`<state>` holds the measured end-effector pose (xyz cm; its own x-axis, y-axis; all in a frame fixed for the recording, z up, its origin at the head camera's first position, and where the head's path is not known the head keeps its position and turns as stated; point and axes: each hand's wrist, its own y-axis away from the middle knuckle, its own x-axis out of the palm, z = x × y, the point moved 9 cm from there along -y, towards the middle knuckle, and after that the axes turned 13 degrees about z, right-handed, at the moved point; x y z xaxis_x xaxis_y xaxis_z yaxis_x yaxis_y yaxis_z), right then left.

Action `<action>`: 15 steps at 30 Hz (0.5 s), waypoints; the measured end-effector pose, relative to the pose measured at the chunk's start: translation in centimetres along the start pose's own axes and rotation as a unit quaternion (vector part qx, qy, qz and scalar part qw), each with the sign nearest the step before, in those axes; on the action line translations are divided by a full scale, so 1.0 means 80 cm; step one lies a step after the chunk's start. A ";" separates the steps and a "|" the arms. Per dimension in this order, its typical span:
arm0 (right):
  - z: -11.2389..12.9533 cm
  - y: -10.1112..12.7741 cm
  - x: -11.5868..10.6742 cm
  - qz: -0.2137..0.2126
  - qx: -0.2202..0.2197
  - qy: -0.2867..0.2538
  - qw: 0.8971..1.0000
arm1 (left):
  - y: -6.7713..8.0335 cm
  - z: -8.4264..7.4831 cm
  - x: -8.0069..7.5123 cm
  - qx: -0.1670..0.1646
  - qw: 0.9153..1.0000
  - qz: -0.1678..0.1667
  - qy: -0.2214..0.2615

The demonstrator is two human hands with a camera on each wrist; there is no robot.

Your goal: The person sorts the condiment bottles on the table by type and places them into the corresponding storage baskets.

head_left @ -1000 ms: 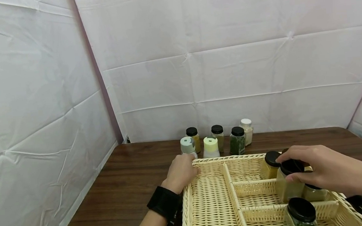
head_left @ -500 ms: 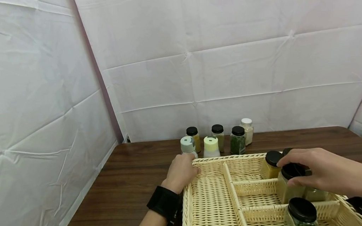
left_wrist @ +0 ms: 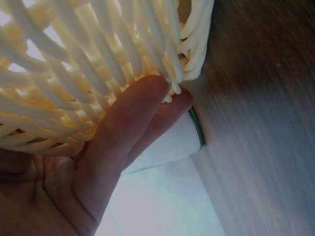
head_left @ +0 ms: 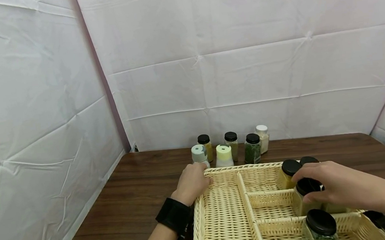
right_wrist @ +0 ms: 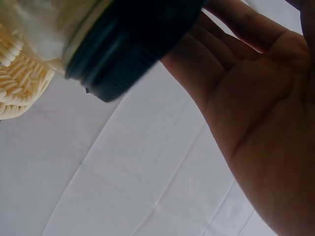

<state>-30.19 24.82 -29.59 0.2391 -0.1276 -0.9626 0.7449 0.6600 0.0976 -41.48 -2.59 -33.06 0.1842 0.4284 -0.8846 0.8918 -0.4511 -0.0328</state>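
The right hand bends its thumb and fingers around the black lid of a square, see-through jar. The jar is in the middle small box on the right side of the basket. The hand reaches in from the right, palm down. The left hand pinches the basket's far left corner, with a soft black band on its wrist. The basket is pale and bumpy, woven from thin strips. A yellow jar is in the far box, and a jar with green bits is in the near one. Past the basket, a yellow-capped bottle and other small jars stand on the dark, streaky wood table. Behind hangs a white, creased sheet.
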 end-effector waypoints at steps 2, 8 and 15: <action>-0.001 -0.001 0.001 0.001 0.000 0.001 1.000 | 0.000 0.000 0.000 0.003 1.000 -0.002 -0.002; 0.000 0.000 0.000 -0.011 -0.009 0.017 1.000 | 0.000 0.000 -0.001 0.001 1.000 -0.002 0.001; 0.002 0.001 -0.002 -0.018 -0.006 0.023 1.000 | 0.000 -0.001 -0.001 0.002 1.000 -0.002 -0.006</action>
<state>-30.05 24.80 -29.36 0.1830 -0.1182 -0.9760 0.7456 0.6638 0.0594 -41.44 -2.59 -32.98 0.1756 0.4206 -0.8901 0.8907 -0.4529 -0.0383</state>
